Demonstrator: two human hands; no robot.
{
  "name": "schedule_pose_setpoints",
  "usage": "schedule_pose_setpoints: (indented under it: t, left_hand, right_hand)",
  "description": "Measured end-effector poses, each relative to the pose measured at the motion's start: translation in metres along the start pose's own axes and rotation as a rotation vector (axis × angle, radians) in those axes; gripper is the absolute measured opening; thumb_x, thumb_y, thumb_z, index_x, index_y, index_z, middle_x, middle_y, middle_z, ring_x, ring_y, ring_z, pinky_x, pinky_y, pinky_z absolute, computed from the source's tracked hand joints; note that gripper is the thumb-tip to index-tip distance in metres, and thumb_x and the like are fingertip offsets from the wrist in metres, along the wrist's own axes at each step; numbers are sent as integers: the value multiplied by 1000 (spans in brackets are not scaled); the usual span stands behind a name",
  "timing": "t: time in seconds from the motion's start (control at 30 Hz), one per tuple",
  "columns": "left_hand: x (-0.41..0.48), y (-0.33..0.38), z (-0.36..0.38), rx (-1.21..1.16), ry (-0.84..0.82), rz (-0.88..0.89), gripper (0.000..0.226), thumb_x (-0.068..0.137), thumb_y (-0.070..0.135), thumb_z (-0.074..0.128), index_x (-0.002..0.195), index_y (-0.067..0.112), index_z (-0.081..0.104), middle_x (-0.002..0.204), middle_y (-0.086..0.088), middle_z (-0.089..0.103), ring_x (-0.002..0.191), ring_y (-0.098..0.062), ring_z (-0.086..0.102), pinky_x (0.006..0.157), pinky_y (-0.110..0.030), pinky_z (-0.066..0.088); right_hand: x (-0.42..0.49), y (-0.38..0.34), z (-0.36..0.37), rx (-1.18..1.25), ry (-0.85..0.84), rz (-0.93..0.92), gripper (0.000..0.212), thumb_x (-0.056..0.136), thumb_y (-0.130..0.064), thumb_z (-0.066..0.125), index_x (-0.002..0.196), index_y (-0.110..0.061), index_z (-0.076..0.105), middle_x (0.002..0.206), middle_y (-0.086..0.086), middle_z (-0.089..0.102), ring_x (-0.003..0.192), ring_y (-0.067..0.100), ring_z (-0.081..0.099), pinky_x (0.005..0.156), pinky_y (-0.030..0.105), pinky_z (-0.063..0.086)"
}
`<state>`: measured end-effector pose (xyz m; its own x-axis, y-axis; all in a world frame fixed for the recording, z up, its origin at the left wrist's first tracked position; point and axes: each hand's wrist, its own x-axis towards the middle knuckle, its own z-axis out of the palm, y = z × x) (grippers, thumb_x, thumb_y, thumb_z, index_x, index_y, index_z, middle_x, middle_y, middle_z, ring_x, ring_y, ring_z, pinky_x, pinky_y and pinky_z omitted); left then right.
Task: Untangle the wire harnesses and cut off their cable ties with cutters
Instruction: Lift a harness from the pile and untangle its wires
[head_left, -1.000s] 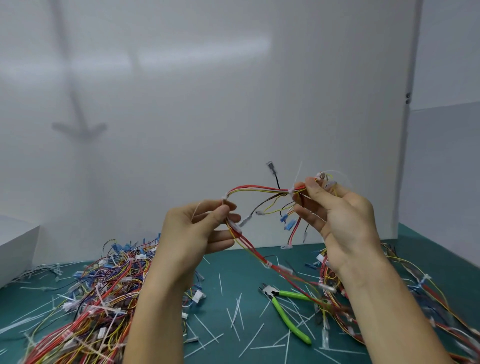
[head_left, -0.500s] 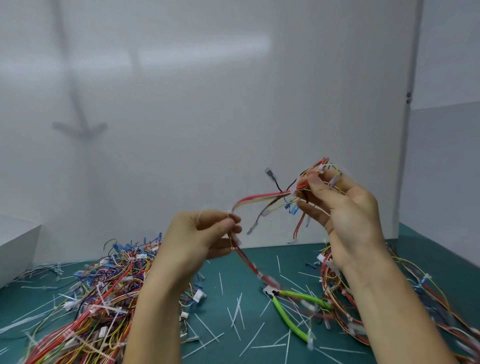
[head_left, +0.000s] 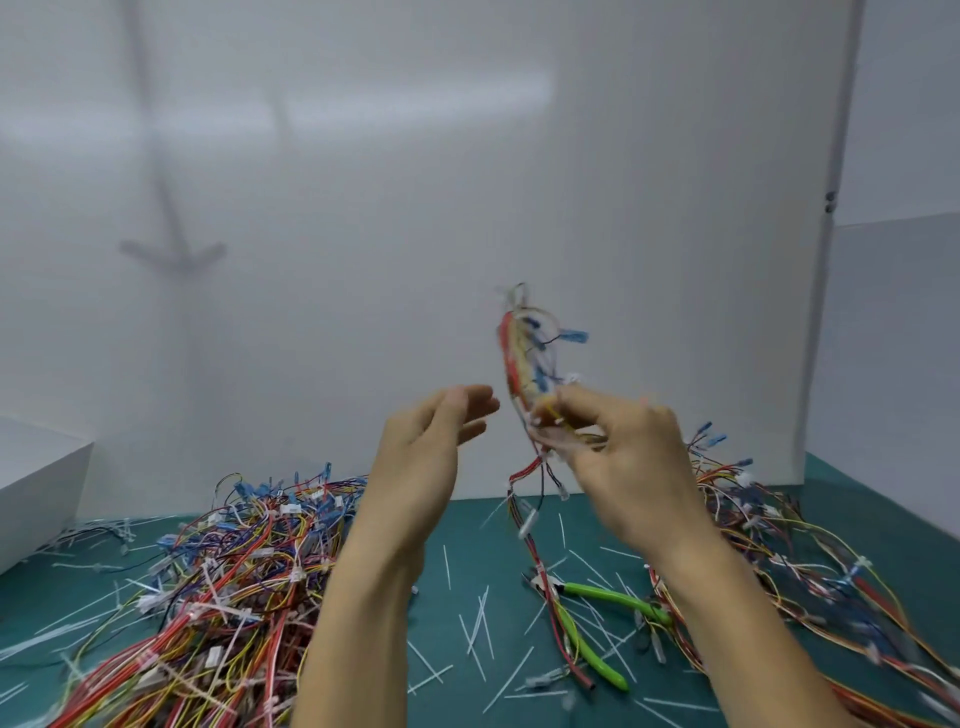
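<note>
Now | right grip (head_left: 623, 457) pinches harness (head_left: 519, 353), upright | left grip (head_left: 431, 447) slack, beside

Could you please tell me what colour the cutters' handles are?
The cutters have bright green handles; head view.

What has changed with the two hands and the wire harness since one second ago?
The left hand let go of the harness and is now open. The right hand alone grips it and has swung it upright. The green cutters and the wire piles stayed on the table.
</note>
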<state>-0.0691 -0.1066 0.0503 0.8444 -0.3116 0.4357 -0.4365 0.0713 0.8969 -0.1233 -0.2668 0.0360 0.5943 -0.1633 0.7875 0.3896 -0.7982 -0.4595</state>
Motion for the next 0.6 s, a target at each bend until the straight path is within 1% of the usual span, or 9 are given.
schedule_pose_setpoints:
  t: [0.07, 0.13, 0.23, 0.3, 0.33, 0.4, 0.47, 0.5, 0.6]
  left_hand:
    - [2, 1, 5, -125, 47, 0, 37, 102, 39, 43, 96, 21, 74, 95, 9, 77, 93, -1, 71, 77, -16, 51]
    - [3, 0, 4, -224, 129, -39, 36, 96, 46, 51, 91, 17, 73, 89, 3, 78, 88, -11, 74, 78, -24, 55]
    - [5, -6, -6, -242, 218, -82, 28, 93, 42, 60, 88, 17, 70, 73, 10, 70, 72, -7, 67, 65, -26, 57]
    - [6, -10, -11, -182, 262, -79, 21, 94, 35, 63, 84, 19, 71, 67, 15, 65, 67, -2, 60, 69, -27, 54]
    - [6, -12, -13, -151, 296, -67, 19, 93, 33, 64, 83, 18, 72, 70, 13, 65, 69, -3, 59, 72, -27, 50]
    - [6, -15, -18, -36, 353, -25, 14, 91, 33, 68, 87, 21, 74, 86, 4, 67, 79, -10, 60, 73, -30, 45]
    - [5, -16, -22, 67, 355, 1, 7, 89, 33, 70, 91, 29, 76, 95, -6, 70, 83, -12, 64, 75, -32, 46]
    - [4, -15, -23, 59, 338, 8, 6, 89, 30, 71, 91, 32, 77, 90, -4, 73, 78, -9, 66, 76, -32, 48]
    - [4, -15, -25, 13, 283, -6, 12, 88, 20, 73, 90, 30, 77, 74, 13, 75, 66, 5, 67, 70, -25, 54]
  right_hand:
    - [-3, -3, 10, -94, -96, -58, 13, 89, -24, 72, 97, -32, 75, 90, -13, 76, 80, 12, 69, 68, 37, 56]
    - [-4, -6, 17, -108, -175, -95, 12, 88, -24, 71, 98, -31, 73, 91, -13, 75, 82, 14, 68, 70, 38, 55]
    - [-6, -9, 25, -160, -286, -132, 15, 89, -25, 68, 102, -31, 72, 97, -12, 75, 89, 16, 67, 73, 38, 54]
    - [-7, -9, 29, -226, -343, -130, 19, 90, -30, 68, 109, -36, 71, 104, -15, 73, 96, 11, 64, 77, 34, 52]
    - [-7, -8, 30, -265, -380, -120, 23, 91, -34, 67, 113, -39, 69, 109, -18, 70, 101, 7, 61, 79, 32, 51]
    - [-6, -1, 30, -298, -483, -37, 39, 89, -39, 69, 126, -45, 59, 121, -22, 62, 112, 1, 53, 89, 32, 48]
    - [-8, 13, 25, -364, -603, 117, 54, 86, -37, 71, 135, -41, 48, 132, -19, 55, 121, 5, 50, 98, 34, 46]
    - [-10, 22, 23, -445, -658, 190, 54, 88, -33, 69, 137, -35, 46, 135, -13, 53, 124, 11, 50, 100, 36, 46]
    - [-18, 49, 26, -704, -768, 348, 36, 95, -19, 57, 131, -21, 50, 133, 6, 56, 118, 27, 56, 96, 41, 48]
